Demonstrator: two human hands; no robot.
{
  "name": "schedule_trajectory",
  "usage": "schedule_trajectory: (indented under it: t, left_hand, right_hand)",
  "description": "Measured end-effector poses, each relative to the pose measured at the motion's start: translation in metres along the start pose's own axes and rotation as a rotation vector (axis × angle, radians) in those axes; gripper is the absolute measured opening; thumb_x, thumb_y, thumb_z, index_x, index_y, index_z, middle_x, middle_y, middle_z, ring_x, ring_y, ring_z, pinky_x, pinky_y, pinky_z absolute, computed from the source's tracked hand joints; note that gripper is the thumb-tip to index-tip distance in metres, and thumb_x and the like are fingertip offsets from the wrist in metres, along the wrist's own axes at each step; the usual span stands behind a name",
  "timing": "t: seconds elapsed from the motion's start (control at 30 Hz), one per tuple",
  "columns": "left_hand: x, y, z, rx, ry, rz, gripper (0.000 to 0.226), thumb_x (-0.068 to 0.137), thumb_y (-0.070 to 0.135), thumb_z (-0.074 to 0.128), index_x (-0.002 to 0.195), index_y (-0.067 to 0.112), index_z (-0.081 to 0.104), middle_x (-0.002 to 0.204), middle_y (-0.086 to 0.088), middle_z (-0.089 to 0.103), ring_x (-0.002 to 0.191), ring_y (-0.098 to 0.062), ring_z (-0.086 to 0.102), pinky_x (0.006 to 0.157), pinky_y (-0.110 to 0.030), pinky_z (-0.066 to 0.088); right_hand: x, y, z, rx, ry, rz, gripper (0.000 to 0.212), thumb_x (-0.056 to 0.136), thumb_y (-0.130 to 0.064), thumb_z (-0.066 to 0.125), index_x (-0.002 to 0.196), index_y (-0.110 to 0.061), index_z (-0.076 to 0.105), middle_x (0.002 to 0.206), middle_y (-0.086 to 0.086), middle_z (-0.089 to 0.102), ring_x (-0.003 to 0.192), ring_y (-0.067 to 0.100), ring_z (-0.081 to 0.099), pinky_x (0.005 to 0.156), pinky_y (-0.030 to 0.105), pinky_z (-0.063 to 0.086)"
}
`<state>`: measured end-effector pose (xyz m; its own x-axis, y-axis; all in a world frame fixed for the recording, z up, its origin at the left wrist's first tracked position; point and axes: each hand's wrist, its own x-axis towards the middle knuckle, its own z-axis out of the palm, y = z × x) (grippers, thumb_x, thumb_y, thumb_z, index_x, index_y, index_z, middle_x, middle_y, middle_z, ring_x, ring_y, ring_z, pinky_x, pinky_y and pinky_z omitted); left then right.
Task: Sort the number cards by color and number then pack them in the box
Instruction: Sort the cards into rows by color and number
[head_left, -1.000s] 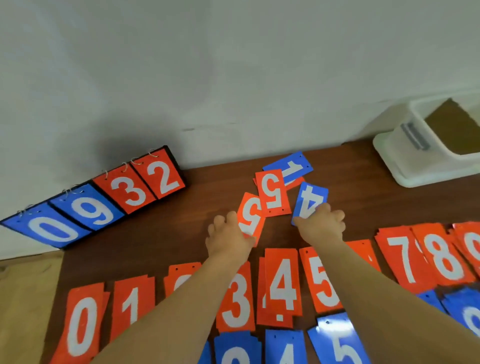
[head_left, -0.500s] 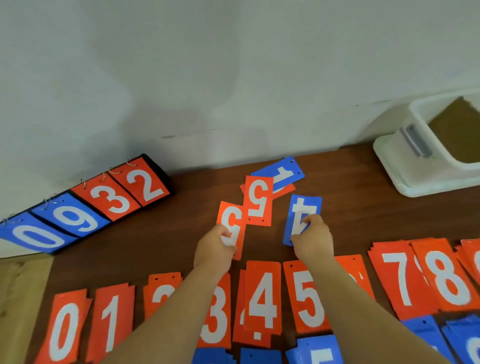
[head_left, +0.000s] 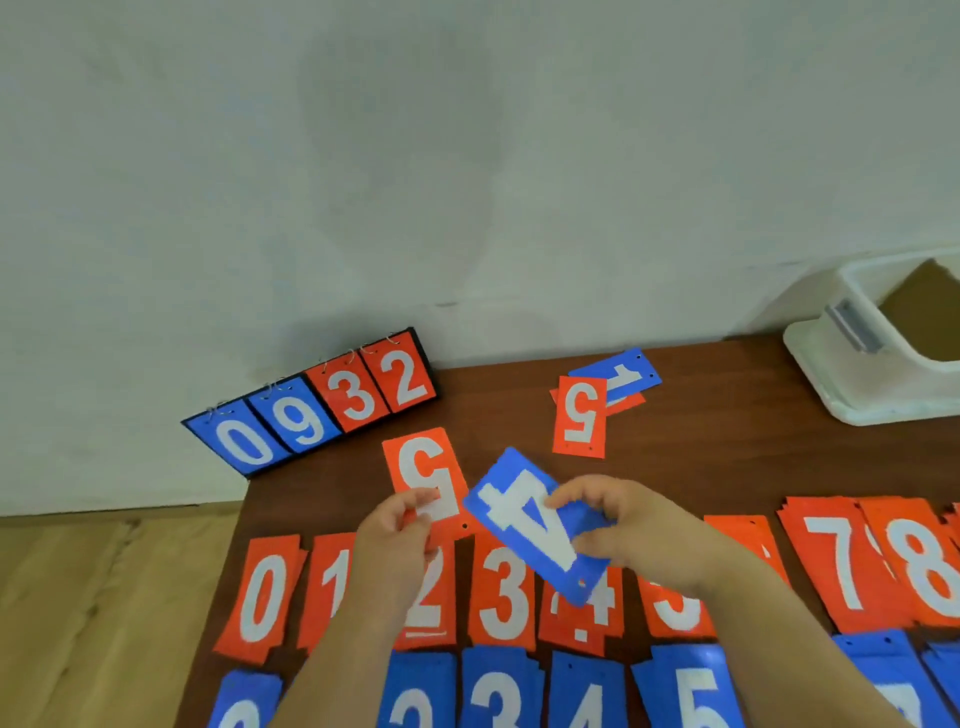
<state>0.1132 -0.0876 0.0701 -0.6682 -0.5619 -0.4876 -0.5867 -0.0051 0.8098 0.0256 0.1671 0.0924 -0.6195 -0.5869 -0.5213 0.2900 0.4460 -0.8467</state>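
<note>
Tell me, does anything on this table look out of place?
Yes. Near the wall a red 5 card and a blue 1 card lie overlapped, upside down and askew, apart from the tidy rows. The left hand holds another red 5 and the right hand a tilted blue 4.

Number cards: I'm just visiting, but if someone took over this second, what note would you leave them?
Left hand pinches an orange 5 card; right hand holds a blue 4 card, both lifted.
Done: orange piles in one row, blue piles in a nearer row.
Loose farther back: a second orange 5 card and a blue 1 card.
Left: place the held and loose cards, then pack all into the white box.
</note>
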Motion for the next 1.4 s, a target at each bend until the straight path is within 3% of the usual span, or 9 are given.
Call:
schedule_trajectory:
  t: [0.1,0.27,0.47,0.6,0.8,0.9,1.1,1.27,1.4]
  left_hand:
    - [-0.031,0.008,-0.039,-0.079,-0.086,0.048,0.028,0.102,0.007,0.057,0.103,0.028,0.075,0.11,-0.006,0.075,0.09,-0.018,0.072,0.077,-0.035,0.061]
    - [-0.083,0.015,-0.101,0.062,-0.313,0.236,0.022,0.093,0.022,0.074,0.096,0.043,0.078,0.106,0.019,0.074,0.101,-0.005,0.07,0.082,-0.029,0.058]
    - [-0.131,0.0,-0.16,0.116,-0.37,0.284,0.024,0.091,0.012,0.077,0.099,0.034,0.076,0.11,0.009,0.071,0.093,-0.008,0.073,0.072,-0.025,0.06]
    - [-0.156,-0.008,-0.192,0.175,-0.464,0.263,0.018,0.093,0.018,0.074,0.103,0.034,0.075,0.113,0.011,0.068,0.099,-0.002,0.071,0.07,-0.025,0.061]
    - [-0.178,-0.018,-0.214,0.294,-0.522,0.27,0.023,0.096,0.022,0.07,0.101,0.044,0.073,0.122,0.012,0.061,0.106,-0.007,0.069,0.07,-0.023,0.061]
    - [-0.178,-0.032,-0.221,0.156,-0.402,0.306,0.025,0.097,0.017,0.069,0.101,0.041,0.075,0.121,0.009,0.065,0.102,-0.006,0.07,0.071,-0.025,0.062]
    - [-0.153,-0.065,-0.232,-0.427,0.109,0.154,0.03,0.098,-0.001,0.055,0.099,0.021,0.075,0.107,-0.009,0.074,0.083,-0.025,0.077,0.077,-0.053,0.063]
    - [-0.143,-0.096,-0.226,-0.495,0.208,0.003,0.033,0.098,0.0,0.053,0.101,0.023,0.077,0.108,-0.006,0.073,0.087,-0.028,0.075,0.076,-0.053,0.063]
    - [-0.141,-0.116,-0.205,-0.433,0.175,-0.021,0.025,0.097,0.005,0.062,0.097,0.024,0.078,0.103,-0.002,0.072,0.085,-0.022,0.074,0.069,-0.047,0.064]
  right_hand:
    - [-0.018,-0.045,0.029,-0.264,-0.28,-0.039,0.04,0.089,-0.002,0.069,0.115,-0.033,0.072,0.12,-0.009,0.071,0.103,0.013,0.071,0.088,0.037,0.06]
    - [-0.029,-0.099,0.089,-0.526,-0.462,-0.06,0.04,0.09,-0.008,0.071,0.115,-0.039,0.071,0.123,-0.009,0.07,0.111,0.022,0.07,0.096,0.051,0.057]
    - [-0.047,-0.107,0.146,-0.422,-0.243,-0.176,0.029,0.088,-0.02,0.075,0.108,-0.04,0.075,0.12,-0.01,0.067,0.106,0.02,0.069,0.094,0.041,0.059]
    - [-0.055,-0.113,0.177,-0.2,-0.063,-0.217,0.022,0.089,-0.015,0.074,0.099,-0.035,0.077,0.112,0.004,0.074,0.088,0.014,0.067,0.079,0.029,0.056]
    - [-0.069,-0.141,0.204,-0.47,-0.135,-0.212,0.02,0.086,-0.016,0.074,0.096,-0.034,0.078,0.098,-0.008,0.077,0.092,0.01,0.074,0.088,0.033,0.06]
    - [-0.073,-0.141,0.211,-0.456,-0.031,-0.235,0.02,0.084,-0.016,0.079,0.092,-0.034,0.076,0.096,-0.006,0.077,0.087,0.012,0.076,0.077,0.03,0.061]
    - [-0.076,-0.102,0.239,-0.055,0.688,-0.404,0.014,0.088,-0.017,0.077,0.085,-0.024,0.065,0.096,-0.005,0.069,0.081,0.011,0.07,0.059,0.021,0.052]
    - [-0.078,-0.06,0.243,-0.003,0.665,-0.163,0.011,0.094,-0.018,0.07,0.09,-0.027,0.072,0.099,-0.005,0.071,0.082,0.017,0.074,0.066,0.038,0.064]
    - [-0.084,-0.039,0.232,-0.018,0.715,-0.072,0.023,0.101,-0.016,0.058,0.091,-0.028,0.075,0.093,-0.009,0.071,0.071,0.014,0.067,0.069,0.039,0.062]
